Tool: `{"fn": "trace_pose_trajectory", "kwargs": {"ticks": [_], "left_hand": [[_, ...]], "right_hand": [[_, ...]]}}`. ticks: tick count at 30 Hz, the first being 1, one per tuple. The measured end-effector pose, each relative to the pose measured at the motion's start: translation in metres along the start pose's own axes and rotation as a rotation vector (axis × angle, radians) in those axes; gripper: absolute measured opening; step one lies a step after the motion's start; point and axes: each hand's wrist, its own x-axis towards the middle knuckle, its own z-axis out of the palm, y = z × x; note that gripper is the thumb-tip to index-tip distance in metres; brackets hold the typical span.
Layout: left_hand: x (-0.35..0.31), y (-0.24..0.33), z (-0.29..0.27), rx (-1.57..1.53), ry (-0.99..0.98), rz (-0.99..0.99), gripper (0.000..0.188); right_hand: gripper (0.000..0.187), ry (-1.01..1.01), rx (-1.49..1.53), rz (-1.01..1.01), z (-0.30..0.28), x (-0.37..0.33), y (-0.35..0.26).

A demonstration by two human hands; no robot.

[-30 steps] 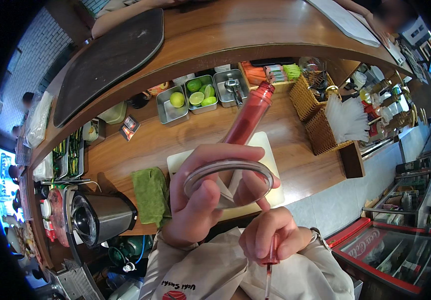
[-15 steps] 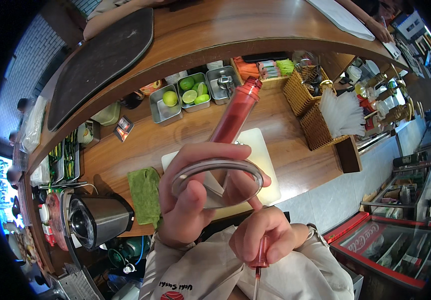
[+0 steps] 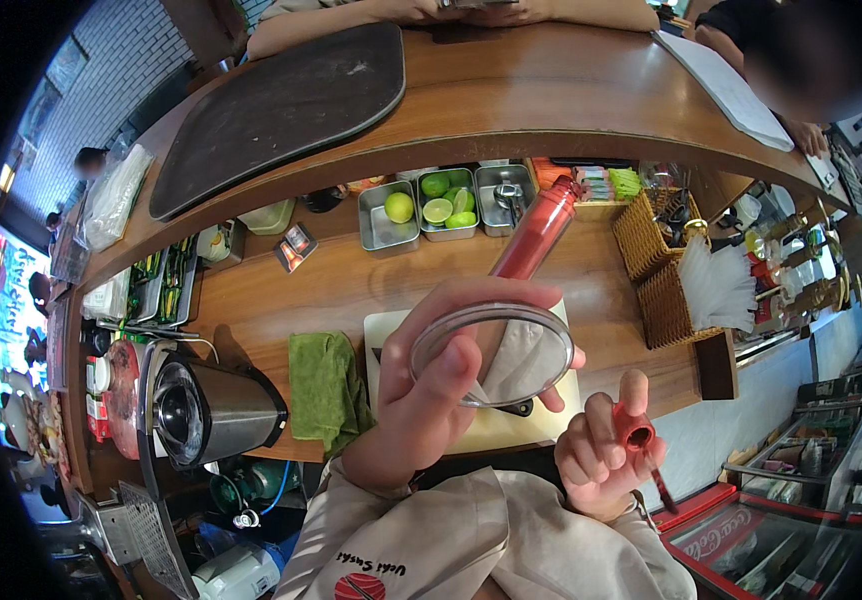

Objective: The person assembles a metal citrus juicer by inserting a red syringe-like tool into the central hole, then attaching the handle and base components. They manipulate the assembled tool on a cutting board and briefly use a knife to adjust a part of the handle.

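Apparently, the left hand (image 3: 429,400) clasps a translucent red tube (image 3: 539,232) and round clear-rimmed mirror (image 3: 526,365), freeing the right hand (image 3: 594,457) for gripping a red wand-cap (image 3: 632,425).

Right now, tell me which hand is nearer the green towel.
Left. In the picture, the left hand is just right of the green towel; the right hand is farther to the right.
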Motion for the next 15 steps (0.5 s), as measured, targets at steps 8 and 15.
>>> {"fn": "trace_pose_trajectory", "kwargs": {"ticks": [8, 15], "left_hand": [[-0.0017, 0.0015, -0.0012, 0.005, -0.004, 0.002, 0.054], [-0.0033, 0.0012, 0.0007, -0.015, -0.002, 0.015, 0.053]], "right_hand": [[0.038, 0.051, -0.175, -0.062, 0.0019, 0.0019, 0.0019], [0.037, 0.013, -0.307, -0.16, 0.005, 0.0001, 0.0015]]}}
